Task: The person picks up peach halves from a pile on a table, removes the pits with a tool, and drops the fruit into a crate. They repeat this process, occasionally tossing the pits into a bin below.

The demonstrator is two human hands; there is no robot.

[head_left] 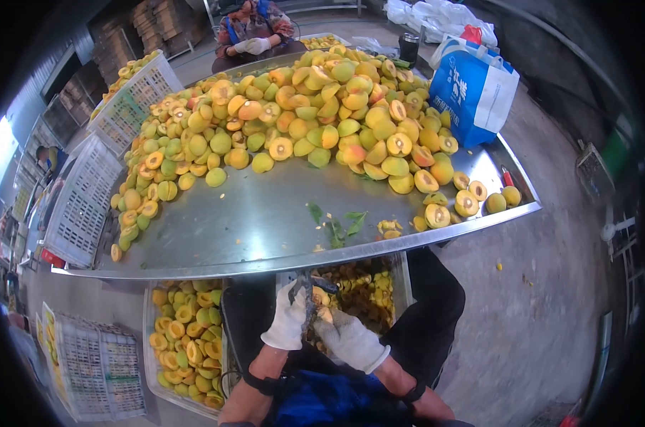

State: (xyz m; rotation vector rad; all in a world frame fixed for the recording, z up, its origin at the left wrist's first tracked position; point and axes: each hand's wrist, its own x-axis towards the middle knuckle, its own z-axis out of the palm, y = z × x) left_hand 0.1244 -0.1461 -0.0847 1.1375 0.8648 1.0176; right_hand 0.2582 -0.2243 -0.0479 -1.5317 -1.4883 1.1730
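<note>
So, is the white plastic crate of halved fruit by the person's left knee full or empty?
Close to full: the white plastic crate holds halved yellow fruit piled nearly to its rim.

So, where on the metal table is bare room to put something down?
Bare metal runs along the near edge of the table, between the fruit pile and the rim, broken only by leaves. The far half and right corner are crowded with fruit.
</note>
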